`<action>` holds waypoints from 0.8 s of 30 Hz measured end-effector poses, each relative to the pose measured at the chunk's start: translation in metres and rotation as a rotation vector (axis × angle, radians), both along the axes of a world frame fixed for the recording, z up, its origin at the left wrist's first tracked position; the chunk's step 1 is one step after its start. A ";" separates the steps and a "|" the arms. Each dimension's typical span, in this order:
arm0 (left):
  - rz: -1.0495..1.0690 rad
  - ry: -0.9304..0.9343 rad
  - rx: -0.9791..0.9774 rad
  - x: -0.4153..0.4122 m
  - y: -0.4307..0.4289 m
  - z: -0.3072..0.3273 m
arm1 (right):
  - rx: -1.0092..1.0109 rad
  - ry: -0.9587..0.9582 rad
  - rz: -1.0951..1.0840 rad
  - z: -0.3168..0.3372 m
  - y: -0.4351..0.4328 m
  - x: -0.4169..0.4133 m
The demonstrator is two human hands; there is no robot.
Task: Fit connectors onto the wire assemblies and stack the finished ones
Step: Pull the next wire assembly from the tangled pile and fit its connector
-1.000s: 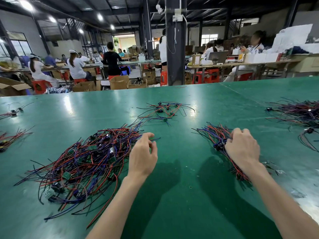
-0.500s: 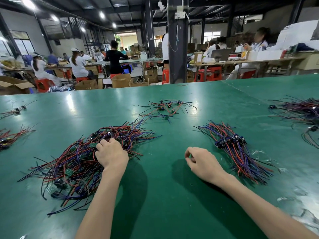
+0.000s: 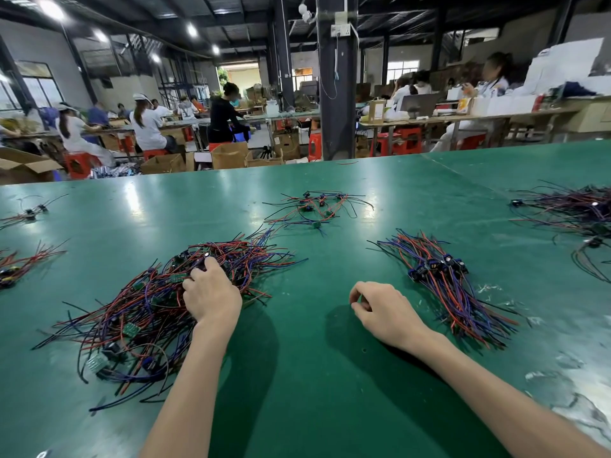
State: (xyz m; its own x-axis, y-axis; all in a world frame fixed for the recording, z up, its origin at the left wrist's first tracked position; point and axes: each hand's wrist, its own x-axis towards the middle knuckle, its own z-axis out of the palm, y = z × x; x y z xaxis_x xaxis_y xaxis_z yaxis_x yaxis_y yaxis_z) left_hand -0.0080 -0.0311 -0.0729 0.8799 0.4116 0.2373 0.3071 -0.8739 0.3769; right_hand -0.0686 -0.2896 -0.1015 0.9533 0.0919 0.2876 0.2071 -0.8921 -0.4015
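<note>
- The left hand lies knuckles-up on a loose tangle of wire assemblies, red, blue and black with small green boards. Its fingers curl down into the wires, and I cannot tell whether they pinch one.
- The right hand rests on the green tabletop, fingers loosely curled, thumb near forefinger, with nothing visible in it.
- Just right of it lies the finished stack, its wires running roughly parallel and its dark connectors grouped at the far end.
- A smaller scatter of wires sits farther back.
- Print on the brown carton on a far bench is too blurred to read.
</note>
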 end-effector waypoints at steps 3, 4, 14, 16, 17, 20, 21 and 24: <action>0.000 -0.032 -0.046 0.000 0.002 0.000 | 0.003 -0.003 0.002 0.000 -0.001 0.000; 0.006 -0.025 -0.039 0.000 0.003 0.000 | 0.004 -0.004 0.003 0.000 -0.001 0.000; 0.008 -0.047 -0.071 -0.004 0.011 0.005 | 0.017 0.006 0.004 0.000 -0.001 0.001; 0.009 -0.061 -0.082 -0.004 0.011 0.006 | 0.017 0.004 0.006 -0.001 -0.001 0.001; 0.015 -0.067 -0.083 -0.004 0.011 0.005 | 0.018 0.003 0.004 -0.001 -0.001 0.001; 0.039 -0.059 -0.059 -0.004 0.012 0.005 | 0.011 0.001 -0.001 -0.001 0.000 0.001; 0.038 -0.052 -0.043 -0.004 0.011 0.004 | 0.013 0.001 0.000 -0.001 0.000 0.001; 0.020 -0.034 -0.029 -0.004 0.007 0.001 | 0.016 0.001 0.002 -0.001 0.000 0.000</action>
State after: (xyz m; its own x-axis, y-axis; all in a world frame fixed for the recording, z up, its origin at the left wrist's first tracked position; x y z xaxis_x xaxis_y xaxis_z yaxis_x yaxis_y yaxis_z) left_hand -0.0121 -0.0238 -0.0719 0.8631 0.4363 0.2544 0.3112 -0.8562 0.4125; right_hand -0.0681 -0.2894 -0.1021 0.9535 0.0896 0.2876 0.2086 -0.8852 -0.4158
